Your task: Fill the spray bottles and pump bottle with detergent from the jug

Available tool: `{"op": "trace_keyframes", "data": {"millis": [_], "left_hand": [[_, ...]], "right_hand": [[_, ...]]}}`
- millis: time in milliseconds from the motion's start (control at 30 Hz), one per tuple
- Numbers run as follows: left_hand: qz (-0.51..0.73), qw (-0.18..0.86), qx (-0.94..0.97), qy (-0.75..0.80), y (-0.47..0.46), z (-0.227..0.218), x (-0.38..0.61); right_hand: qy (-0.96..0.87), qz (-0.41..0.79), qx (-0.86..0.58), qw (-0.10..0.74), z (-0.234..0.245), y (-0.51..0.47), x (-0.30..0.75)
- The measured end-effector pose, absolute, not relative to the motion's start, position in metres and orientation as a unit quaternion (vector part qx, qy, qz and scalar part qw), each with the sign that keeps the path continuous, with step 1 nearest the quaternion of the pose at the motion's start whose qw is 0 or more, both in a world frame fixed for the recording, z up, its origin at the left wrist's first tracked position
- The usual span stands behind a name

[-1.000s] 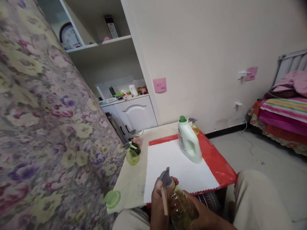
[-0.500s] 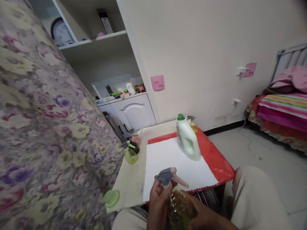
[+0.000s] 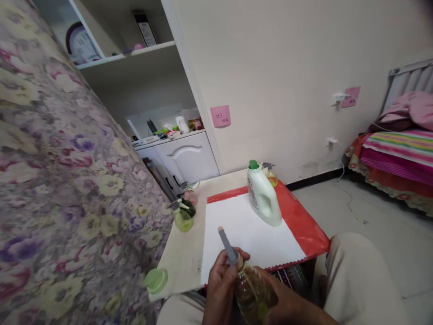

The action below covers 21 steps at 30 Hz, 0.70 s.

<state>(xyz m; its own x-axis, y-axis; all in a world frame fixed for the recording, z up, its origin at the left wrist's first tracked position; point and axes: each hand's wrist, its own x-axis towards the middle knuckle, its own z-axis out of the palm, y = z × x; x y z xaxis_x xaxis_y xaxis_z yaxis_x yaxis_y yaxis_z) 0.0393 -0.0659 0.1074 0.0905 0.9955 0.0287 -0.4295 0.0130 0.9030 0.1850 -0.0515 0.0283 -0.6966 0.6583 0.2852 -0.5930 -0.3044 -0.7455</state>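
Observation:
A clear spray bottle (image 3: 252,289) with yellowish liquid is held tilted over my lap, near the table's front edge. My left hand (image 3: 221,280) is closed round the neck and the base of its grey spray head (image 3: 228,246). Round the bottle's body wraps my right hand (image 3: 284,300), its fingers partly hidden. The spray head points away to the upper left, its trigger out of sight. Beyond my hands, a pale green detergent jug (image 3: 264,196) without its cap on stands on a white sheet (image 3: 223,216).
On the table's left are a green spray bottle (image 3: 183,220) and a green round lid (image 3: 156,280). Another spray bottle (image 3: 271,176) stands behind the jug. Red plastic (image 3: 301,221) covers the right side. A floral curtain (image 3: 84,180) hangs at left.
The spray head has turned on the bottle: its nozzle and trigger faced right before, and now its narrow end points to the upper left. Both hands keep their hold.

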Motion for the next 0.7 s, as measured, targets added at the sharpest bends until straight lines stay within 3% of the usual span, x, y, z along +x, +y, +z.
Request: {"op": "trace_keyframes", "data": {"millis": [300,700], "left_hand": [[0.66,0.506,0.404,0.381,-0.05,0.119,0.035],[0.756,0.477,0.346,0.285,-0.022,0.149,0.0]], "right_hand": [[-0.474,0.768,-0.121,0.413,-0.003,-0.045,0.185],[-0.504,0.704,-0.214,0.453,-0.029,-0.033,0.19]]}}
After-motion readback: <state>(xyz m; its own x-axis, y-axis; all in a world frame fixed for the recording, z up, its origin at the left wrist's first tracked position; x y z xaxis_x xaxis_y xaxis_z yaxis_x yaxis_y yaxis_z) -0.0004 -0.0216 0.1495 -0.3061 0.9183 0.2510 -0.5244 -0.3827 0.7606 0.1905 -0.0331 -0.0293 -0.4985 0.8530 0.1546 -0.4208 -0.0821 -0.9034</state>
